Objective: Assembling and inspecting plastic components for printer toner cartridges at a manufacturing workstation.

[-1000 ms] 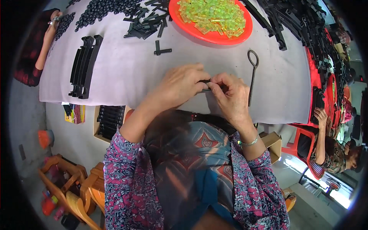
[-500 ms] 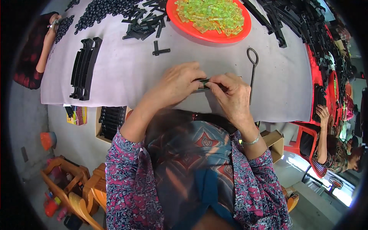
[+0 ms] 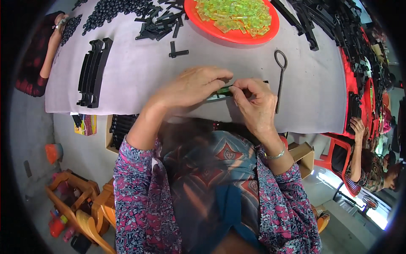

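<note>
Near the table's front edge, a narrow black plastic strip [image 3: 218, 97] lies crosswise under my hands, mostly covered by them. In its channel shows a small translucent green plastic piece [image 3: 223, 90]. My right hand [image 3: 256, 101] is closed, thumb and forefinger pinched at the green piece's right end. My left hand [image 3: 192, 88] curls over the strip's left part. Its thumb is by the green piece and its forefinger arches above; the other fingers are hidden. To the right of my hands lies a metal rod with a looped end [image 3: 281, 78].
A red plate [image 3: 270, 36] heaped with yellow-green pieces [image 3: 232, 15] stands at the back. Beside it are loose black clips [image 3: 158, 27] and round black parts [image 3: 114, 17]. Black strips [image 3: 94, 74] lie left; more pile up right [image 3: 334, 29]. Other people's arms [image 3: 53, 53] reach in at both sides.
My left hand has shifted slightly left, its forefinger lifting away from the right hand's fingertips. More of the strip and the green piece now shows. My right hand stays nearly in place.
</note>
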A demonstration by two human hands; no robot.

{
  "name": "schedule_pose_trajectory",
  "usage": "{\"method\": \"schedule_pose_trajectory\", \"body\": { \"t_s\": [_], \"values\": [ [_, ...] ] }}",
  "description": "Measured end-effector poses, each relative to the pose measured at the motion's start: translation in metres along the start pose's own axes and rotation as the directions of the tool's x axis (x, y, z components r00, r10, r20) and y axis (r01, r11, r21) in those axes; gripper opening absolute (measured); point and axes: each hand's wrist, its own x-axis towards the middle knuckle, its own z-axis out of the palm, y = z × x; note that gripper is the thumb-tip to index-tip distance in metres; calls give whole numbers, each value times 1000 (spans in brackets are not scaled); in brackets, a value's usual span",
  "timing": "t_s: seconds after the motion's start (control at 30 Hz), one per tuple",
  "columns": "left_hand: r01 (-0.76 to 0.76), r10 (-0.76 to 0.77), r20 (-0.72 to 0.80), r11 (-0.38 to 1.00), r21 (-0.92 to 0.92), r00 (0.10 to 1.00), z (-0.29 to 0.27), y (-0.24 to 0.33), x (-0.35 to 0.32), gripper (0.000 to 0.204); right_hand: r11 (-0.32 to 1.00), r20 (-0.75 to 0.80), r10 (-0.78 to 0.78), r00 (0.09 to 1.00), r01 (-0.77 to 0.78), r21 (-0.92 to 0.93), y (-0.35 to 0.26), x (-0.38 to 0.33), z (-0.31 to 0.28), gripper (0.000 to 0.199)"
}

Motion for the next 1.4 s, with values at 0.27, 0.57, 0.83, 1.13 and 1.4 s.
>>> {"method": "schedule_pose_trajectory", "body": {
  "t_s": [0.27, 0.57, 0.83, 1.13, 1.4],
  "values": [
    [49, -42, 50, 989, -141, 998, -4, 8, -2, 27, 990, -52, -108, 993, 103, -95, 2, -1, 5, 6],
    [-121, 125, -50, 990, 69, 991, 10, 8, 5, 24, 991, -41, -116, 992, 112, -77, 4, -2, 8, 5],
    [-53, 54, -28, 998, 41, 998, 8, 13, 2, 22, 955, -18, -252, 968, 246, -165, 3, -1, 7, 7],
    [23, -23, -47, 1000, 10, 999, 12, 6, 4, 22, 992, -184, -1, 983, 24, 126, 13, 8, -22, 5],
    [49, -52, -62, 998, -50, 997, 8, 5, 0, 23, 922, -232, 261, 937, -314, -227, 37, 26, -73, 18]
  ]
}}
